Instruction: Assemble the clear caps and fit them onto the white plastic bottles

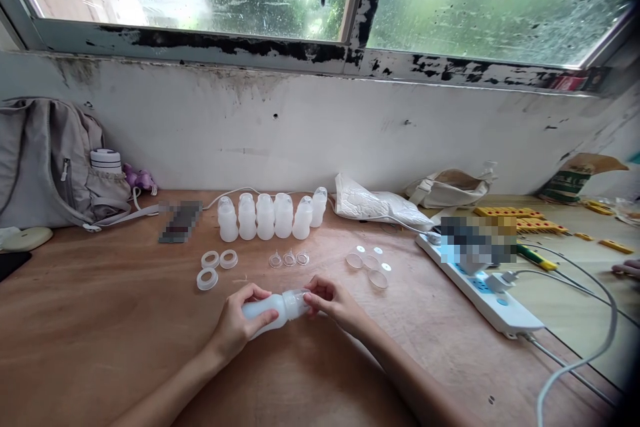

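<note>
A translucent white baby bottle (270, 313) lies tilted on its side above the wooden table, top pointing right. Wrapped around its body is my left hand (240, 317), closed. My right hand (330, 300) pinches the clear cap (296, 304) at the bottle's top end. Beyond my left hand lie three white collar rings (207, 279). Three clear silicone nipples (289, 258) sit in a row just past the bottle. To the right, three clear domed covers (378, 279) rest beside three small white discs (386, 267).
Several capped bottles (265, 217) stand in a row near the wall. A white power strip (480, 287) with cables runs along the right. A grey backpack (30, 160) sits at left, a white plastic package (375, 203) at back. Part of another person's hand (627, 268) shows far right.
</note>
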A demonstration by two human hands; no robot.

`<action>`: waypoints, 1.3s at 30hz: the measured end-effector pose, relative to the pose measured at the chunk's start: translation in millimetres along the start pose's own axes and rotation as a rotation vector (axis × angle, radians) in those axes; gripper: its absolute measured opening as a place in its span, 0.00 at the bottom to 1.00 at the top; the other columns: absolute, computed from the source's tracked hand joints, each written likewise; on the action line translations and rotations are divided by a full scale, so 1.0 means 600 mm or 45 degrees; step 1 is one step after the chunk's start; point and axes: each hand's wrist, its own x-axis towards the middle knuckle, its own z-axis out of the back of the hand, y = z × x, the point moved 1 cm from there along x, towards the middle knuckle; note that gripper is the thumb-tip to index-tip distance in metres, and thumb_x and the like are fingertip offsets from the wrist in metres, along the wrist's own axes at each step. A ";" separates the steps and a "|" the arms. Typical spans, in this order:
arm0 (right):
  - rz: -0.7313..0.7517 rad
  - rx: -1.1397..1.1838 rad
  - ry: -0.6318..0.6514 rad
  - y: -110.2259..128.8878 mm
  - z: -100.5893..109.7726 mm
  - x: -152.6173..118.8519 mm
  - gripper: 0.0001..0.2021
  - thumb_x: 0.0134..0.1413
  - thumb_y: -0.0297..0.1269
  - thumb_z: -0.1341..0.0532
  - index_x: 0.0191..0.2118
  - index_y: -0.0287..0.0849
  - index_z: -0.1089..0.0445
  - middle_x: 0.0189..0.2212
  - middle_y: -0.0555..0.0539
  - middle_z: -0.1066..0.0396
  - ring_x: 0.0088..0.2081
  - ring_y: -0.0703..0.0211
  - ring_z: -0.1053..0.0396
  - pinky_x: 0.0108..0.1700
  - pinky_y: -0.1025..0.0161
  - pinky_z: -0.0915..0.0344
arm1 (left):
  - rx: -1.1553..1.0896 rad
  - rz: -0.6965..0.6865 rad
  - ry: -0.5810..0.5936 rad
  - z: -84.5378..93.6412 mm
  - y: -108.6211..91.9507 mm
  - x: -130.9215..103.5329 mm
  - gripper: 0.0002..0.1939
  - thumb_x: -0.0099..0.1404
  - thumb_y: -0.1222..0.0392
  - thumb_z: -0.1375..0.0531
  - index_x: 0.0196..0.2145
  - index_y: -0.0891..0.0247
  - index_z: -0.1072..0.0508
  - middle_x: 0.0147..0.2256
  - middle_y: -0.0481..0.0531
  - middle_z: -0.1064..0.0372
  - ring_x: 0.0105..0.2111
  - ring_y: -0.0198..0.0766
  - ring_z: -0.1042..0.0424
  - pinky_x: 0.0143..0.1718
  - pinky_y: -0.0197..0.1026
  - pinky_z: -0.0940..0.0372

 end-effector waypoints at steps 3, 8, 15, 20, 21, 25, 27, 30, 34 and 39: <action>-0.023 0.062 0.022 -0.011 -0.001 0.002 0.15 0.43 0.48 0.40 0.29 0.40 0.36 0.21 0.51 0.32 0.22 0.62 0.33 0.26 0.63 0.36 | 0.028 -0.029 -0.037 -0.002 0.001 -0.001 0.13 0.47 0.53 0.37 0.28 0.64 0.31 0.29 0.52 0.30 0.30 0.41 0.32 0.31 0.39 0.38; -0.015 0.117 0.021 -0.012 -0.003 0.005 0.15 0.42 0.47 0.39 0.29 0.39 0.36 0.22 0.50 0.32 0.22 0.63 0.34 0.26 0.63 0.36 | 0.129 -0.107 -0.075 -0.002 -0.006 -0.003 0.12 0.48 0.54 0.38 0.28 0.64 0.31 0.28 0.51 0.31 0.29 0.40 0.32 0.31 0.38 0.39; 0.041 0.160 -0.040 -0.004 -0.010 0.008 0.16 0.41 0.46 0.38 0.32 0.38 0.35 0.25 0.50 0.32 0.23 0.64 0.34 0.28 0.63 0.35 | 0.330 -0.308 -0.169 0.004 -0.017 -0.007 0.11 0.50 0.54 0.39 0.29 0.63 0.31 0.27 0.50 0.34 0.28 0.39 0.33 0.31 0.38 0.40; 0.113 0.126 -0.166 0.015 -0.022 0.014 0.17 0.43 0.45 0.39 0.38 0.38 0.34 0.26 0.48 0.32 0.28 0.60 0.33 0.31 0.60 0.33 | 0.427 -0.447 -0.218 0.007 -0.017 -0.004 0.11 0.53 0.55 0.41 0.33 0.63 0.32 0.30 0.51 0.34 0.31 0.39 0.33 0.33 0.39 0.38; 0.129 0.119 -0.184 0.024 -0.025 0.015 0.18 0.44 0.45 0.39 0.39 0.39 0.34 0.27 0.48 0.32 0.30 0.59 0.33 0.31 0.60 0.32 | 0.425 -0.476 -0.236 0.007 -0.016 -0.003 0.11 0.54 0.55 0.42 0.35 0.62 0.33 0.31 0.51 0.34 0.32 0.39 0.33 0.34 0.39 0.38; 0.227 0.022 -0.251 0.079 -0.026 0.019 0.16 0.45 0.43 0.40 0.41 0.42 0.33 0.30 0.47 0.33 0.30 0.59 0.33 0.29 0.61 0.32 | 0.404 -0.586 -0.321 0.011 -0.013 0.001 0.21 0.55 0.55 0.43 0.45 0.62 0.40 0.45 0.57 0.40 0.45 0.44 0.38 0.42 0.44 0.39; 0.325 -0.032 -0.338 0.113 -0.014 0.022 0.14 0.46 0.42 0.41 0.41 0.44 0.33 0.29 0.48 0.33 0.28 0.61 0.34 0.31 0.60 0.32 | 0.370 -0.600 -0.382 0.018 -0.010 0.003 0.24 0.57 0.56 0.45 0.50 0.62 0.45 0.49 0.60 0.45 0.49 0.46 0.43 0.44 0.45 0.40; 0.626 0.018 -0.688 0.164 0.025 0.030 0.14 0.49 0.40 0.43 0.43 0.45 0.34 0.31 0.49 0.34 0.31 0.61 0.34 0.36 0.60 0.33 | 0.372 -0.584 -0.467 0.032 -0.007 0.008 0.20 0.59 0.58 0.49 0.49 0.62 0.45 0.48 0.59 0.44 0.47 0.44 0.40 0.41 0.45 0.39; 0.947 -0.060 -1.228 0.206 0.083 0.064 0.16 0.49 0.40 0.43 0.45 0.44 0.37 0.36 0.49 0.35 0.34 0.62 0.34 0.37 0.61 0.34 | 0.586 -0.669 -0.434 0.040 -0.002 0.014 0.13 0.59 0.61 0.48 0.43 0.61 0.39 0.41 0.54 0.37 0.42 0.42 0.36 0.41 0.45 0.39; 0.963 -0.558 -1.345 0.222 0.113 0.146 0.16 0.51 0.37 0.46 0.46 0.43 0.37 0.39 0.46 0.35 0.35 0.60 0.34 0.38 0.61 0.36 | 0.831 -0.818 -0.277 0.033 0.013 0.022 0.09 0.59 0.64 0.49 0.38 0.62 0.35 0.35 0.53 0.34 0.39 0.41 0.35 0.41 0.45 0.39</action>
